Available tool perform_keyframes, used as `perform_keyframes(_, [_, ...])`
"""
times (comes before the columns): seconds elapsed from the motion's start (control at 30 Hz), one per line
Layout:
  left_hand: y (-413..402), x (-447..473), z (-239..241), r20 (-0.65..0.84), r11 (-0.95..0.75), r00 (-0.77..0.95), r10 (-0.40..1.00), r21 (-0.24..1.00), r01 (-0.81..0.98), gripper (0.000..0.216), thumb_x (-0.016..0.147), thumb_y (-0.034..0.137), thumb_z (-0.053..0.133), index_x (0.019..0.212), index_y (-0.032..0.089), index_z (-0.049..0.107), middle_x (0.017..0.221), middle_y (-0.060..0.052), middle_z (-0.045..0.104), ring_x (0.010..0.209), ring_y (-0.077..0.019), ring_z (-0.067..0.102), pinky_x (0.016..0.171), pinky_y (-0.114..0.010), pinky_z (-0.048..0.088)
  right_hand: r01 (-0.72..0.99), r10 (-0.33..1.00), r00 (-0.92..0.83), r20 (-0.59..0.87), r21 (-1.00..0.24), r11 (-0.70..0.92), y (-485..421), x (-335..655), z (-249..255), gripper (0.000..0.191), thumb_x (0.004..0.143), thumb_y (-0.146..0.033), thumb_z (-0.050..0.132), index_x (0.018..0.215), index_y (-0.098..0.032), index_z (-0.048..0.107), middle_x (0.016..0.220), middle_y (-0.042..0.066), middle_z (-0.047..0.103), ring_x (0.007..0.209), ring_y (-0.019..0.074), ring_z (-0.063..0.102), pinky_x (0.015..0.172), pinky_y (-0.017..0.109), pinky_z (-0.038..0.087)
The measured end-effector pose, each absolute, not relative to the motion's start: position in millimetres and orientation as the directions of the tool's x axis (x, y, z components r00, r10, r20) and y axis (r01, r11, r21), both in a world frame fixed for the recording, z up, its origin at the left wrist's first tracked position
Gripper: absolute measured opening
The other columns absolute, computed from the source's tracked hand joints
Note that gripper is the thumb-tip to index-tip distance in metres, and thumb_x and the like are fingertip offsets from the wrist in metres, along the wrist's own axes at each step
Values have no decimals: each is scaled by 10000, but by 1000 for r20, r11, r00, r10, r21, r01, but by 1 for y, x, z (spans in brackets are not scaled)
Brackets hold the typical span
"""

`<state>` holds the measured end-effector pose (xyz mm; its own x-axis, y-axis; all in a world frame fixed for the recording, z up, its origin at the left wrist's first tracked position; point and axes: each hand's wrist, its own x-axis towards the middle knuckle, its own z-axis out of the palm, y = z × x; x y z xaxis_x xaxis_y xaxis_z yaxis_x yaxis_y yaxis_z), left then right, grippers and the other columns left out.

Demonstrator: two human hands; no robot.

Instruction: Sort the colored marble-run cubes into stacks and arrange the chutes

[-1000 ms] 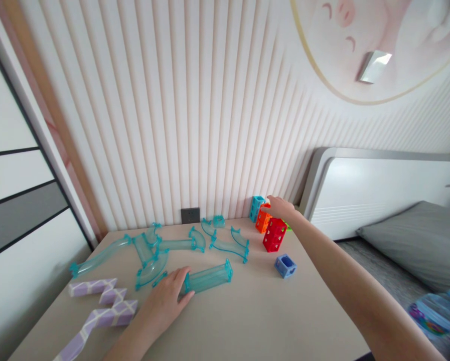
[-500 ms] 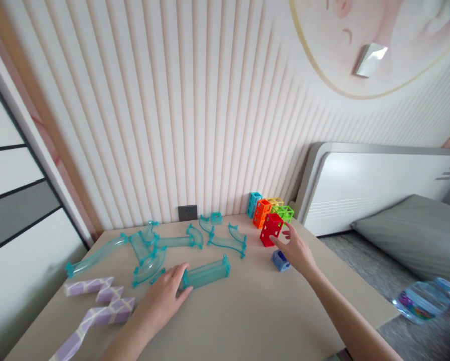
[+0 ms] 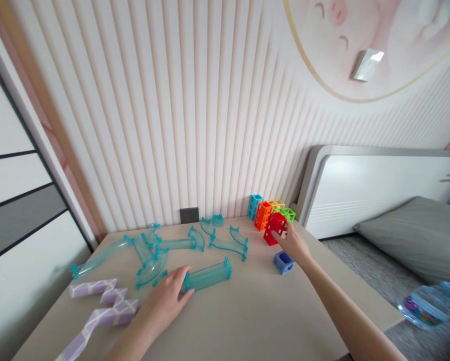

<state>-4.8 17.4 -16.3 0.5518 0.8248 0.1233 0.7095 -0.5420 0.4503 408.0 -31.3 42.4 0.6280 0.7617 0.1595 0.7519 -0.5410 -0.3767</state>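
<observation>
My right hand reaches across the beige table and its fingertips touch the red lattice block; fingers look loosely curled around its near side. Just below that hand lies a small blue cube. Behind the red block stand orange, cyan, yellow and green blocks. My left hand rests flat on the table, fingers against the end of a straight teal clear tube.
Several curved teal track pieces lie across the table's back left. Purple zigzag pieces sit at the front left. A bed with grey pillow stands to the right, a clear plastic bottle on it. A ribbed wall runs behind the table.
My right hand drew back from the top of the blocks by the wall and came down to the red block's near side. The left hand stayed on the teal tube.
</observation>
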Motion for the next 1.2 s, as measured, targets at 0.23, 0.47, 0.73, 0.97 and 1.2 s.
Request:
perform_keyframes(0.23, [18,-5,-17,136,-536,548,826,492,686,404,869,238,553,1272,234,542,1297,-100,667,1200,-249,633,1039,-404,486,829,790,547,277,-309,-465,-85,392,1,845,895,-623,440,1548,-122,250,1335,182,597,1228,357,578,995,457,446])
perform_keyframes(0.47, [18,-5,-14,158,-552,553,818,486,678,393,863,241,570,1255,220,556,1273,-111,677,1169,-260,653,1025,-409,502,835,842,521,138,-285,-470,-91,394,-10,687,924,-484,450,1494,-105,388,1250,184,671,1146,344,644,937,441,487])
perform_keyframes(0.73, [17,-9,-11,97,-489,525,845,535,689,428,863,258,592,1286,226,535,1327,-106,645,1201,-256,635,1032,-398,496,908,791,418,446,-200,-367,-98,364,0,640,928,-486,478,1473,-156,414,1393,195,549,1276,389,519,1008,526,433])
perform_keyframes(0.97, [17,-11,-7,58,-485,548,835,548,681,487,834,250,631,1309,226,527,1355,-101,630,1237,-256,605,1079,-415,450,972,869,51,493,-223,70,-40,291,22,338,941,-312,510,1246,-252,641,1447,135,501,1322,341,477,1080,506,409])
perform_keyframes(1.2, [16,-8,-9,63,-461,527,848,580,672,548,816,202,619,1349,268,509,1385,-84,616,1270,-252,583,1107,-428,433,954,956,116,271,-299,-31,15,295,-6,437,948,-455,542,1284,-195,644,1468,182,492,1339,367,479,1077,534,410])
